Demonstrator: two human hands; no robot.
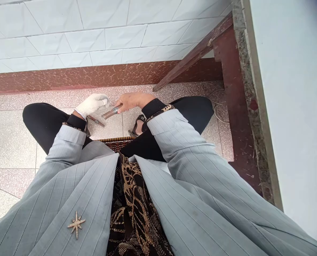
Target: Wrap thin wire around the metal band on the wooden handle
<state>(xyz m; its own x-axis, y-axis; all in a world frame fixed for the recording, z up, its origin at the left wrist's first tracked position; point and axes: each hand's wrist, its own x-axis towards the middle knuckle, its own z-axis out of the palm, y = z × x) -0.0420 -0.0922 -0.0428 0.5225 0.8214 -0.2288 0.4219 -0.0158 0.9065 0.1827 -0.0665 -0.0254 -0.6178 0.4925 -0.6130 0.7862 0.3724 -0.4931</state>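
Observation:
My right hand (130, 101), bare, is closed around a short brown stick with a silvery band (110, 113). Its free end points down and to the left. Just left of it, my left hand (92, 104) wears a white knitted glove with the fingers curled in. Whatever those fingers hold, if anything, I cannot make out. The two hands are close together but apart, above the floor between my knees. Below the gloved hand lies a second thin brown stick with a greyish band (96, 121), partly hidden near my foot.
A woven wicker edge (118, 143) shows between my thighs. The speckled tile floor (11, 138) meets a brown skirting (75, 77) and a white tiled wall (84, 39). On the right, a dark red wooden frame (234, 92) has a slanting brace (193, 51); a pale cable (219, 113) lies beside it.

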